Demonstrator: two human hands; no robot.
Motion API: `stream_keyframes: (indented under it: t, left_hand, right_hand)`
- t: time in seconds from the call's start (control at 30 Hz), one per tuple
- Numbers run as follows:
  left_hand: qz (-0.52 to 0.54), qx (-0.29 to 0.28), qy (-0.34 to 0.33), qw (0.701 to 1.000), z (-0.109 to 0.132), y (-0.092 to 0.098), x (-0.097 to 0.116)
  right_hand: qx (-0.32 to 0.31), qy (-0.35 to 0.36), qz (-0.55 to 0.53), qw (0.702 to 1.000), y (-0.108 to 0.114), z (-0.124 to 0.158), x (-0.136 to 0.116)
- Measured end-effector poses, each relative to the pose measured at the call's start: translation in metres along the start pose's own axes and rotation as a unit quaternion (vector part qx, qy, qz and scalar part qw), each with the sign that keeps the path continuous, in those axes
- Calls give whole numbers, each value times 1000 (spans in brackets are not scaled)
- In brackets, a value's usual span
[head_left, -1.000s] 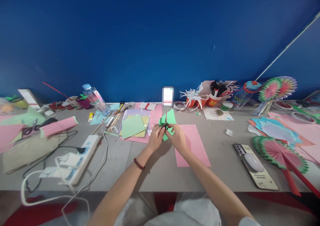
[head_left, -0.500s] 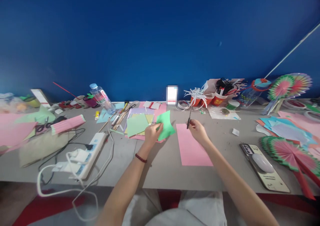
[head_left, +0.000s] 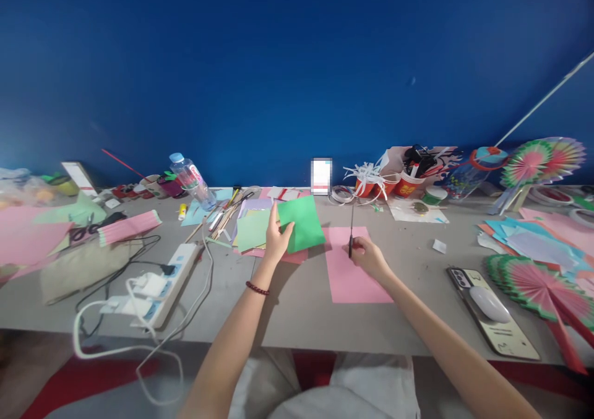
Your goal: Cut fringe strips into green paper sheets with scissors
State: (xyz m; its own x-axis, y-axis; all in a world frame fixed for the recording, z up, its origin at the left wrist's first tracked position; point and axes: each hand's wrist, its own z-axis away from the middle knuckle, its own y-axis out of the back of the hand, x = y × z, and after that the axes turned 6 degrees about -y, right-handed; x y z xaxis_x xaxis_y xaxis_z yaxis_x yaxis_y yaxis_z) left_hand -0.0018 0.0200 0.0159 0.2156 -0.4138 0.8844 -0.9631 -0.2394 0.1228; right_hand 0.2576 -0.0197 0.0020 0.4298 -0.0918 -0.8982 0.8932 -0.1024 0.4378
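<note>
My left hand (head_left: 276,241) pinches the left edge of a green paper sheet (head_left: 304,223) and holds it up flat, a little above the table. My right hand (head_left: 366,257) is closed around the handles of dark scissors (head_left: 351,234), whose blades point away from me over a pink paper sheet (head_left: 352,269) lying on the grey table (head_left: 297,314). A stack of coloured papers (head_left: 253,228) lies just left of my left hand. A red bead bracelet sits on my left wrist.
A white power strip (head_left: 158,286) with trailing cables lies at the left. Plastic bottle (head_left: 192,181), sticks and pens sit at the back. Red cups (head_left: 394,185) with strips stand back right. A phone (head_left: 494,312) and pleated paper fans (head_left: 533,280) are on the right.
My hands have separated: the right hand carried the scissors to the right over the pink sheet, and the left hand lifted and spread the green paper out flat.
</note>
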Motion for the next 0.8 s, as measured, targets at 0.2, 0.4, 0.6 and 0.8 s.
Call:
stream_keyframes:
  t: [0.2,0.4,0.6,0.8]
  left_hand:
    - [170,58,104,978,-4,1,2]
    - [183,75,131,971,-2,-1,9]
    - [186,40,117,975,3,-7,16]
    - [219,24,153,963,8,-12,22]
  right_hand:
    - [-65,-57,-115,990,-10,0,-39]
    - [-38,-38,-198,979,-38,5,-54]
    - [39,-32,-195,979,-46,-1,-40]
    - [-31,-29,-296,954,-41,-2,-32]
